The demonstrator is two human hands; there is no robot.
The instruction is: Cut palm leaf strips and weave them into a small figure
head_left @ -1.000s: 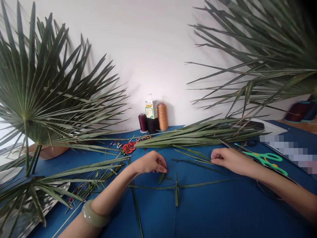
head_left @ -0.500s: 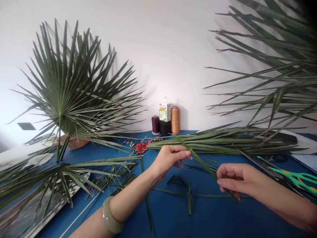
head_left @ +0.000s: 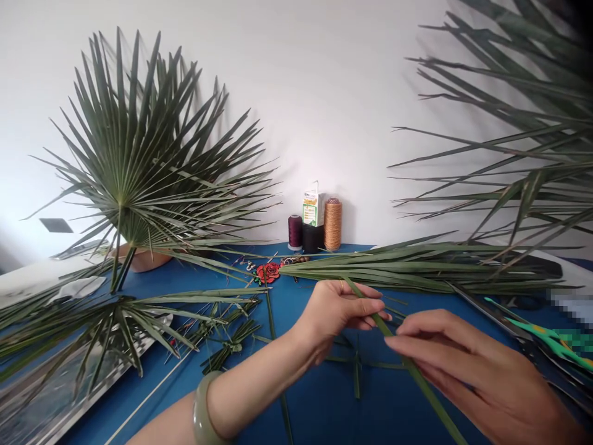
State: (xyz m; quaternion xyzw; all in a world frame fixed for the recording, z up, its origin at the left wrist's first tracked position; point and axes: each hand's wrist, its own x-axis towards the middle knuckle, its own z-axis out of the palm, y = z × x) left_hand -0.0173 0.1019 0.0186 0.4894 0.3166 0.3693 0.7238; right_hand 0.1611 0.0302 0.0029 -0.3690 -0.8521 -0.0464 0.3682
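Note:
A long green leaf strip (head_left: pixel 433 398) runs diagonally from my left fingers down to the lower right. My left hand (head_left: pixel 345 309), with a ring and a jade bangle on its arm, pinches the strip near its upper end. Just right of it, my right hand (head_left: pixel 458 358) has its thumb and fingertips closed on the same strip. Below the hands, a small crossed leaf piece (head_left: pixel 357 377) lies on the blue table (head_left: pixel 380 420), partly hidden by my left hand.
Fan palm leaves (head_left: pixel 125 148) stand at the left, with more fronds (head_left: pixel 523 93) at upper right. Thread spools (head_left: pixel 332 225) and a small box (head_left: pixel 311 207) stand by the wall. A leaf bundle (head_left: pixel 370 266), red rose patch (head_left: pixel 269 272) and green scissors (head_left: pixel 546 337) lie around.
My right hand has moved left and closer to my left hand along the strip. The strip's lower end now extends toward the bottom right. My left hand has shifted slightly right and down.

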